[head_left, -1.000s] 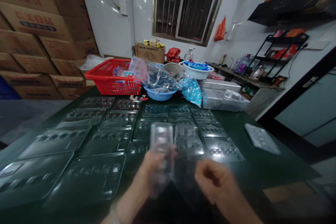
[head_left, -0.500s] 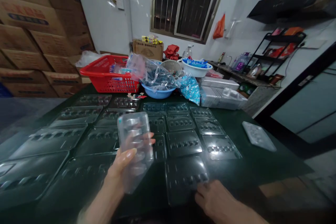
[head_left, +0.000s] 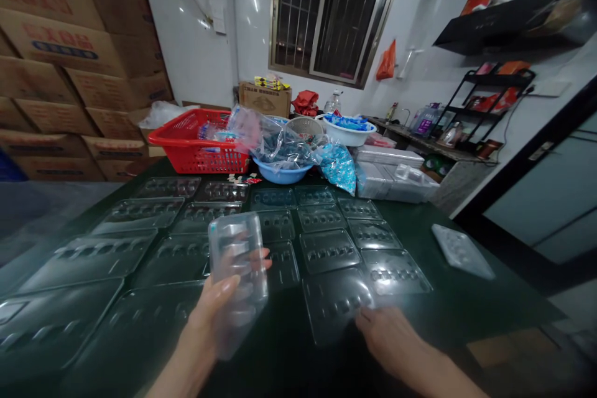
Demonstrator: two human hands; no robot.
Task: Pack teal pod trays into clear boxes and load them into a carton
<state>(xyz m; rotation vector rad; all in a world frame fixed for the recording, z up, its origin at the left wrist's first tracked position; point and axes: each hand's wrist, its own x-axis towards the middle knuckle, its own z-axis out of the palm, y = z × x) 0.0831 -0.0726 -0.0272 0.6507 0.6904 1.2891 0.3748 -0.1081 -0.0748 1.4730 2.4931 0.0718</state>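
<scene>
**Poster 1:** Clear plastic blister tray [head_left: 236, 280] sits upright and tilted in the left hand [head_left: 208, 311], lower middle of the frame. Actual grip?

**Poster 2:** Yep, wrapped round it, held above the dark green table [head_left: 489, 298]. The right hand [head_left: 387, 336] touches a second flat clear tray [head_left: 333, 305]; can't tell if it's pinching.

**Poster 1:** Next move?

**Poster 2:** I'd say it needs that upright one set down first.

Dark green table [head_left: 466, 305], clear blister trays [head_left: 330, 251] in rows, red basket [head_left: 200, 160], blue bowl [head_left: 280, 175]
</scene>
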